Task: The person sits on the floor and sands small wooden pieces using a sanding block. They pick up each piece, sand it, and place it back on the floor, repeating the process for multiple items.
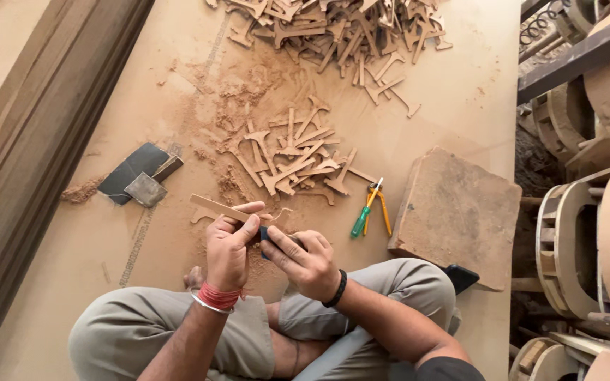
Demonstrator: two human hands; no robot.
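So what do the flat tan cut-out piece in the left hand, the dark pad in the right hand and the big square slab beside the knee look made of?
Flat tan cut-out piece: thin wood or fibreboard, raw and matte, matching the sawdust around it. Dark pad: mostly hidden by the right hand; possibly abrasive paper, like the dark sheets nearby. Big square slab: reddish-brown, rough and dusty; stone or dense board, unclear. The left hand pinches the piece.

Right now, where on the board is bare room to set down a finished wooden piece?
Bare board lies between the far pile of cut pieces and the square block. Another free patch is left of the left hand, below the sandpaper sheets. It is crowded around the middle pile, with sawdust and the green-handled tool.
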